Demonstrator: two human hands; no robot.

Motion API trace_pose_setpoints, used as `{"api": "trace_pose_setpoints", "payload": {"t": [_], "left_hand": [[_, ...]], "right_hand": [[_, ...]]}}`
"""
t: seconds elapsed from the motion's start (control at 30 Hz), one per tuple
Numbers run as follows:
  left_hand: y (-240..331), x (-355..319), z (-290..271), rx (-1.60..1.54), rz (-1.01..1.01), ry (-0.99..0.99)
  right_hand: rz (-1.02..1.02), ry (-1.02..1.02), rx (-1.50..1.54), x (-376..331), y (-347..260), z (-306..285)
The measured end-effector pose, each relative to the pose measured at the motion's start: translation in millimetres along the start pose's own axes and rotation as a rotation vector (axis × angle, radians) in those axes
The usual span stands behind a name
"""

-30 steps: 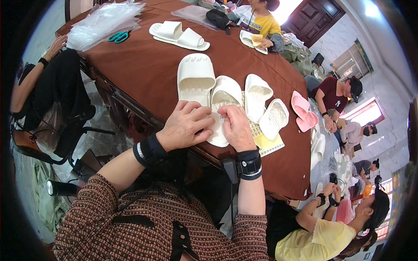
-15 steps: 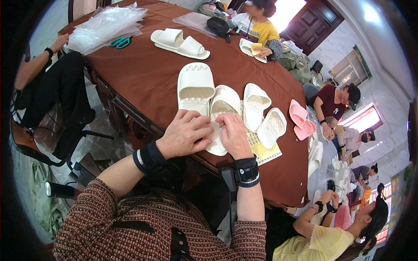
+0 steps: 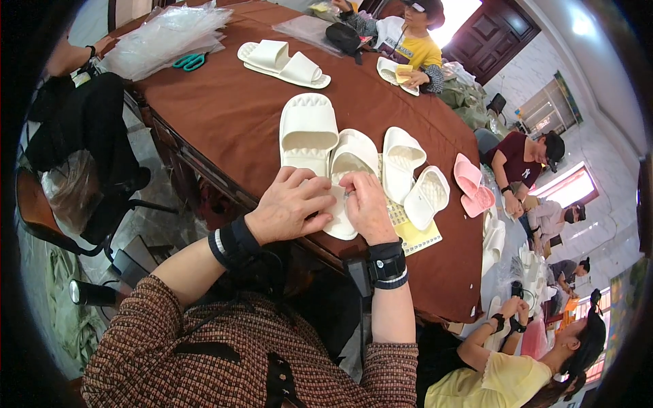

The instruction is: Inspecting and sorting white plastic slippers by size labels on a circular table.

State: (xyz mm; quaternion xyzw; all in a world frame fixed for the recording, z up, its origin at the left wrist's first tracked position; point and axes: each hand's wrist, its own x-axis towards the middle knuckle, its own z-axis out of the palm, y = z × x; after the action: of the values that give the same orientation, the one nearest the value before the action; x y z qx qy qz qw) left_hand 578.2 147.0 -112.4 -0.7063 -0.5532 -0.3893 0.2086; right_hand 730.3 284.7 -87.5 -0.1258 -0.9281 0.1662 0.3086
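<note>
A pair of white slippers lies before me at the table edge: the left slipper (image 3: 309, 122) and the right slipper (image 3: 355, 146), toes pointing away. Over the left one's heel end rests my left hand (image 3: 286, 207), its fingers bent and thumb apart, touching the slippers. On the right one's insole, my right hand (image 3: 369, 211) has its thumb and fingers pressed together; whatever they pinch is too small to make out. Just right of it, a yellow sticker sheet (image 3: 422, 239) lies partly beneath another white pair, a slipper (image 3: 403, 163) and its mate (image 3: 427, 197).
Farther off on the brown tablecloth (image 3: 224, 115) are another white pair (image 3: 286, 64), teal scissors (image 3: 189, 62) and a heap of clear plastic bags (image 3: 163, 41). Pink slippers (image 3: 476, 187) lie to the right. Co-workers sit around, one across (image 3: 415, 47) holding a slipper.
Both my hands stay at the slippers with only slight shifts. The person across has raised one arm toward the far edge. The person at left has moved their hand slightly.
</note>
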Motion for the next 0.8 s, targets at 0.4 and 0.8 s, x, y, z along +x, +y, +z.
{"api": "trace_pose_setpoints", "payload": {"t": [0.4, 0.8], "left_hand": [[-0.3, -0.8, -0.2, -0.019, -0.027, -0.062], [1.0, -0.9, -1.7, -0.015, -0.031, -0.080]], "right_hand": [[0.070, 0.070, 0.144, -4.1, 1.6, 0.2], [0.082, 0.030, 0.100, -4.3, -1.4, -3.2]]}}
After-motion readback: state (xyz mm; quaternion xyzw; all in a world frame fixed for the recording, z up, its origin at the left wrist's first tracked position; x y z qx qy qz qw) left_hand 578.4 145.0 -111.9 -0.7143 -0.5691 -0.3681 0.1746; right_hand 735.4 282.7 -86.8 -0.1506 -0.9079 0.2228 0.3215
